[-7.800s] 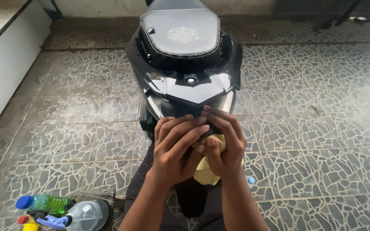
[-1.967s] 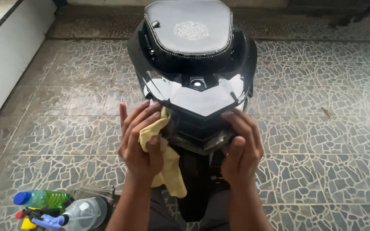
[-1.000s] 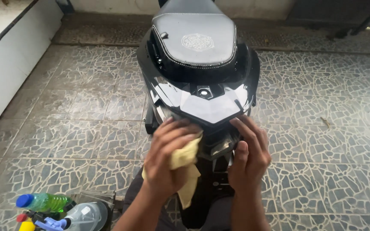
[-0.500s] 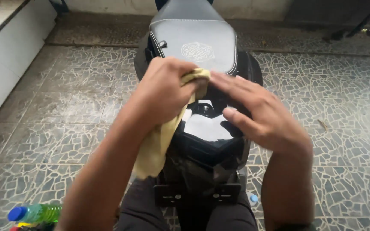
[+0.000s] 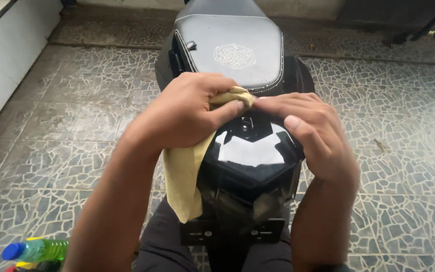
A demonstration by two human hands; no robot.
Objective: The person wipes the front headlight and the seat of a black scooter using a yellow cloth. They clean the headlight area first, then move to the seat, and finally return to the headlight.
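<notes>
Under both hands stands the rear of a black scooter point(image 5: 247, 166), the biggest thing in view, its tail pointing toward the person so that the glossy tail panel sits straight below the grip. Beyond the grip lies the dark seat point(image 5: 232, 45) with pale stitching and a round emblem. Patterned stone floor point(image 5: 76, 126) spreads on every side, and a white wall point(image 5: 6, 55) runs off to the left of the grip.

A yellow cloth point(image 5: 187, 174) is bunched at the seam where seat meets tail panel; its loose end hangs down the scooter's left flank below the left hand, free because only the top wad is being pressed. The left hand point(image 5: 185, 113) is closed around that wad, thumb pinching it against the fingers. The right hand point(image 5: 308, 133) lies just beside it, fingers curled and pressed together, fingertips meeting the cloth's tip, seemingly steadying it.

Low and left of the grip, a green bottle point(image 5: 39, 249) with a blue cap lies at the frame's edge.
</notes>
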